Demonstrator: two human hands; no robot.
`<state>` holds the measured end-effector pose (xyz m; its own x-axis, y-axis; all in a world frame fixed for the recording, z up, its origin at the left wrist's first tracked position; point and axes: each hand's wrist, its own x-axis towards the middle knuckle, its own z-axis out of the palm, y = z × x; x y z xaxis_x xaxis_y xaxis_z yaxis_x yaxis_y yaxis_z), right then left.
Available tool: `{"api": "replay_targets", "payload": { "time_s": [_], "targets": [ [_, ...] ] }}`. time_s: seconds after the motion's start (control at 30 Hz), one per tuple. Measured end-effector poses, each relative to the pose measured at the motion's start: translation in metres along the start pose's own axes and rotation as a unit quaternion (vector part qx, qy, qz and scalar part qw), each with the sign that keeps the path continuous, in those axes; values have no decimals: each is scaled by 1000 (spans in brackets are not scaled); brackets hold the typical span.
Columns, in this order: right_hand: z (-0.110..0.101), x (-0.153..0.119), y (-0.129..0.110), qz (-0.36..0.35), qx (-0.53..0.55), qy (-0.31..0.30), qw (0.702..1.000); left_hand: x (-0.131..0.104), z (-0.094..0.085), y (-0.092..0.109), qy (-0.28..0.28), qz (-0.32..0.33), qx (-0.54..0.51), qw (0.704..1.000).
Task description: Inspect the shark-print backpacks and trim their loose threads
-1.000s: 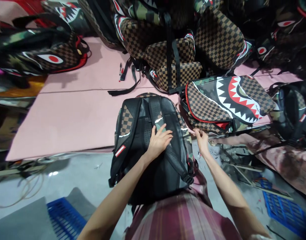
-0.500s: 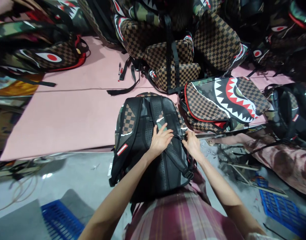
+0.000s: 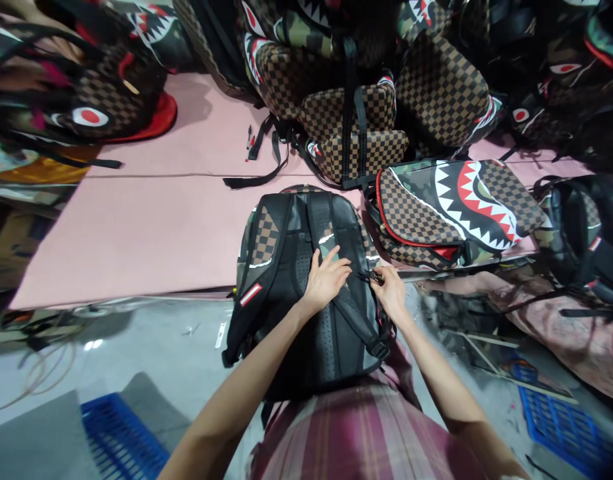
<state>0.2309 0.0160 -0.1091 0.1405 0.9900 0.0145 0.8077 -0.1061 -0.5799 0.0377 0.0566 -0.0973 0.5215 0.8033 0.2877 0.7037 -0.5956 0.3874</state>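
Observation:
A black backpack (image 3: 306, 360) with checkered and camouflage patches stands with its strap side up, leaning at the table's front edge. My left hand (image 3: 326, 280) lies on its right shoulder strap, fingers spread. Just to the right, my right hand (image 3: 389, 290) is closed round a small dark tool (image 3: 376, 277), which looks like thread snips, its tip pointing left at the strap's side. A small gap separates the tool from my left fingertips.
Pink table (image 3: 151, 233) runs across. A shark-mouth backpack (image 3: 451, 213) lies right of mine, with a heap of checkered bags (image 3: 356, 113) behind. At the left, a person's hand (image 3: 61, 47) is at another bag (image 3: 111, 100). Blue crates (image 3: 121, 433) stand on the floor.
The tool in my right hand shows more clearly, and that hand has turned slightly. The bag at the far left has been tilted and shifted. The whole view has moved a little.

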Motion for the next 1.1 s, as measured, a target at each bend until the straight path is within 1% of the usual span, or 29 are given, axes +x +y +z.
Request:
{"api": "replay_targets", "payload": {
  "time_s": [0.07,0.17,0.23,0.33,0.4,0.47,0.6,0.67,0.8,0.87,0.93,1.1],
  "targets": [
    [1,6,4,26,37,21,999,0,0,-1,-4,-1,1,1000],
    [-3,14,14,69,127,58,988,0,-3,1,-3,-3,1,1000],
    [-10,13,21,79,152,51,984,2,-6,7,2,-7,4,1000],
    [-21,3,27,89,93,31,991,9,-6,25,6,-4,19,1000],
    [-28,-8,27,86,25,28,996,15,-2,38,-4,12,36,999],
    [-33,-16,27,67,-11,28,997,20,5,49,-20,26,60,998],
    [-38,-23,28,36,-37,27,998,29,17,62,-54,23,103,993],
    [-38,-24,30,29,-49,32,998,33,18,66,-74,23,115,990],
    [-35,-26,37,13,-51,43,998,43,18,75,-126,47,112,985],
    [-34,-26,39,2,-56,43,997,46,20,75,-142,51,106,983],
    [-34,-27,39,-19,-63,41,997,47,22,71,-147,45,109,982],
    [-36,-26,35,-61,-77,25,995,46,24,48,-139,16,107,984]
  ]
}}
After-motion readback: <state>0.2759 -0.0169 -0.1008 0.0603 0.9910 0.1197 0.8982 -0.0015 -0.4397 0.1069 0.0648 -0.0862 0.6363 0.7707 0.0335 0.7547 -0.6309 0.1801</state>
